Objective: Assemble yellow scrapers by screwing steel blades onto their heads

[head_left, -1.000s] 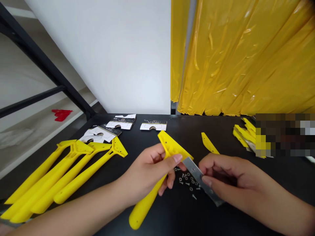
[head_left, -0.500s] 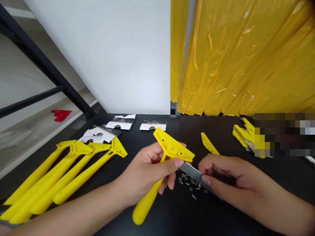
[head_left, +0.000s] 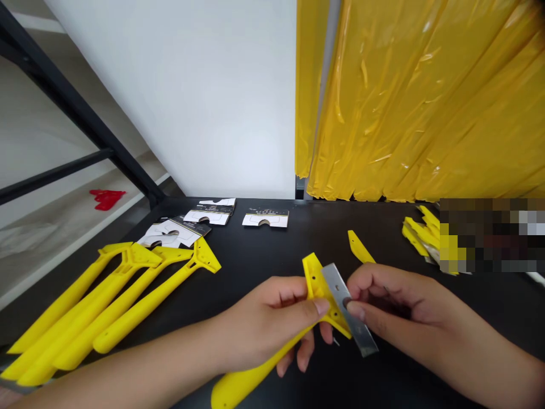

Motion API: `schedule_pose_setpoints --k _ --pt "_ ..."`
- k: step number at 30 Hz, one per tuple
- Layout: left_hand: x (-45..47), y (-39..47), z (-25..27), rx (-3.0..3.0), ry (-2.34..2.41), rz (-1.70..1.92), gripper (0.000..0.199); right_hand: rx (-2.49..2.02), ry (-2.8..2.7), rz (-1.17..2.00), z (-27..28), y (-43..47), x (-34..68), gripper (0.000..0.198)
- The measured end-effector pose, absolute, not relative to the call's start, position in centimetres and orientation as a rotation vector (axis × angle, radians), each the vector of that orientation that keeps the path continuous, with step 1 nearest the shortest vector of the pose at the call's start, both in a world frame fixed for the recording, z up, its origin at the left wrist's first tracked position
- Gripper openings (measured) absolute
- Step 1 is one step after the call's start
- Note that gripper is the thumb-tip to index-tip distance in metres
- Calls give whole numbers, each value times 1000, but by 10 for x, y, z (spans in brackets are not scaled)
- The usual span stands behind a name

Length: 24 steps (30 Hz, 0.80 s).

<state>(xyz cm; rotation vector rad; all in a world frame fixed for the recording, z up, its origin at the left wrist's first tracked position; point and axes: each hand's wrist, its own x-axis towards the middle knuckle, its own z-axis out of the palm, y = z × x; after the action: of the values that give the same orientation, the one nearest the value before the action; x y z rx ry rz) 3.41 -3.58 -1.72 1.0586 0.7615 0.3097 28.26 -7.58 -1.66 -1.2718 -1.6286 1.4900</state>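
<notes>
Yellow handle [head_left: 242, 383] and metal blade [head_left: 340, 298], held close together.
The left hand [head_left: 272, 326] grips the handle, whose flared head lies at that hand's two o'clock, its butt at seven. The right hand [head_left: 395, 307] pinches the blade at its own nine o'clock; whether blade and head touch cannot be told.

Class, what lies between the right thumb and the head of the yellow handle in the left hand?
A flat metal blade, held by the right hand, lies between its thumb and the yellow handle. The head view shows this.
</notes>
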Motion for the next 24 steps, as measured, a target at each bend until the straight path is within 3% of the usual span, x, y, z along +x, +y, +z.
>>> schedule_pose_setpoints --k 24 --pt "36 -43 -11 1179 847 233 43 -1281 -1592 1573 -25 -75 277 43"
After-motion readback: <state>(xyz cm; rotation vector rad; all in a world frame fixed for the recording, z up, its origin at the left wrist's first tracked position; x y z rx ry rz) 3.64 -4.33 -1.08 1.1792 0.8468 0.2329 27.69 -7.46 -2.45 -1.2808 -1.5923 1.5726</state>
